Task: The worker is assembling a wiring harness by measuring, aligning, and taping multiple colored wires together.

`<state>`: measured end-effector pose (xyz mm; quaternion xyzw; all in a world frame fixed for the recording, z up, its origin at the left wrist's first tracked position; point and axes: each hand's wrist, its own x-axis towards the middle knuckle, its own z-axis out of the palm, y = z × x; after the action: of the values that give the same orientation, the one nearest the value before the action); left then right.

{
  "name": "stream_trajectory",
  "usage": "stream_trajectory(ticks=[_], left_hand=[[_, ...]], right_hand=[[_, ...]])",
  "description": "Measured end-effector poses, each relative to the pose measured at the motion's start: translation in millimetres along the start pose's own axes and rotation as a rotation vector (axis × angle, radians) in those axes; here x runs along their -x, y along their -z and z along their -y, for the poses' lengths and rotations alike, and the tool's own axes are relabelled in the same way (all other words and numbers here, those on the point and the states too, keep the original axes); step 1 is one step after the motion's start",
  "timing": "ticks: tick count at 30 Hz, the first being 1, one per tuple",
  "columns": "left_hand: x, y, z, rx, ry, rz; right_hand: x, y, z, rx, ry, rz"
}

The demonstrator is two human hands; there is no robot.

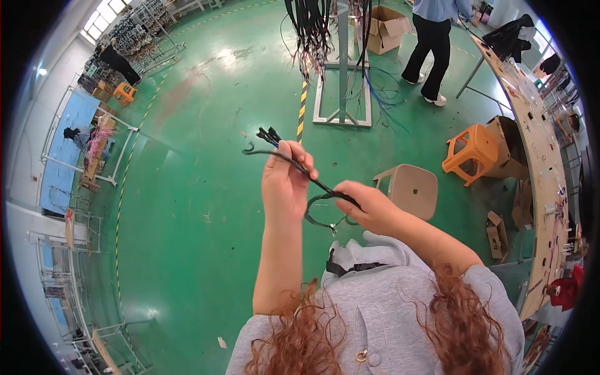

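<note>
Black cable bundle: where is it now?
Near the centre of the head view, the black cable bundle runs from the left hand to the right hand, left of the beige stool.

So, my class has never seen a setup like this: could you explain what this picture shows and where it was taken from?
There is no machine here, just a person's bare hands. A wide fisheye camera on the head looks down, so straight edges bend. The left hand and right hand hold a black wire harness above the green floor. To the right stand a beige stool and an orange stool; beyond, a long workbench carries items too small to name.
</note>
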<state>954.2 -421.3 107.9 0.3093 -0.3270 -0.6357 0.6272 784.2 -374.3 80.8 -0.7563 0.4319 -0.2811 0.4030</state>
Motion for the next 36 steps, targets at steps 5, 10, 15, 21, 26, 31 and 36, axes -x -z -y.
stream_trajectory(ticks=[5, 10, 15, 21, 26, 31, 36], left_hand=[[5.1, 1.5, 10.5, 0.582, 0.147, 0.136], [13.9, -18.5, -3.4, 0.540, 0.102, -0.034], [15.9, -11.0, -10.0, 0.141, -0.072, -0.053], [24.0, -4.1, -9.6, 0.023, -0.149, -0.112], [39.2, -11.6, -16.8, 0.025, -0.033, -0.114], [44.2, -18.4, -19.6, -0.044, -0.172, -0.207], [45.8, -24.7, -18.5, -0.207, -0.036, -0.216]], right_hand=[[-22.0, -7.7, 11.5, 0.101, 0.188, -0.224], [-27.2, -11.0, 24.9, -0.031, 0.140, -0.280], [-38.7, 2.0, 38.9, 0.008, -0.006, -0.063], [-40.0, -5.7, 26.4, -0.787, -0.010, 0.113], [-27.9, -2.2, 35.5, -1.042, 0.018, 0.168], [-22.1, -4.4, 40.7, -1.107, -0.128, 0.328], [-10.3, -9.0, 33.3, -1.273, -0.333, 0.644]])
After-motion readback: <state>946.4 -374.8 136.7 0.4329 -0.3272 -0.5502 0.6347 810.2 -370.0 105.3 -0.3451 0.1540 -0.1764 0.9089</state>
